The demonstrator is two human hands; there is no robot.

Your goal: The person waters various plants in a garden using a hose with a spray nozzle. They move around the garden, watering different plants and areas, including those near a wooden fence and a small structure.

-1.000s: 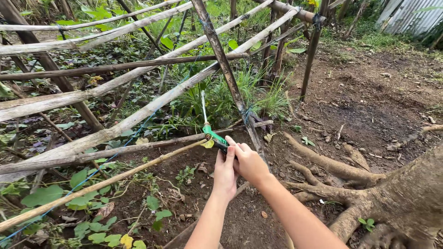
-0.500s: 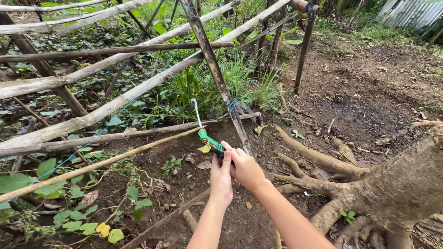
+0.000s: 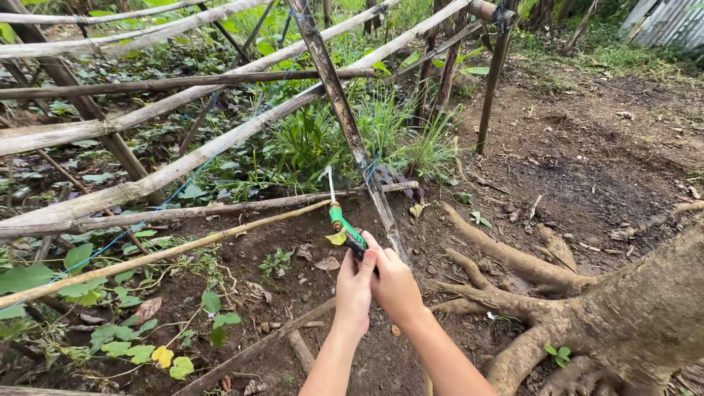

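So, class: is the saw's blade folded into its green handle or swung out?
Swung out. The thin pale blade extends straight from the green handle, which both hands grip, reaching the slanted stick.

Soft, even overcast daylight; no hard shadows, no glare. Sharp across centre, slight wide-angle bending at edges, faint softness in far corners.

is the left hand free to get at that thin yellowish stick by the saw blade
Probably not as it stands: the left hand is wrapped with the right hand around the green-handled saw. The thin stick lies just ahead, with nothing between.
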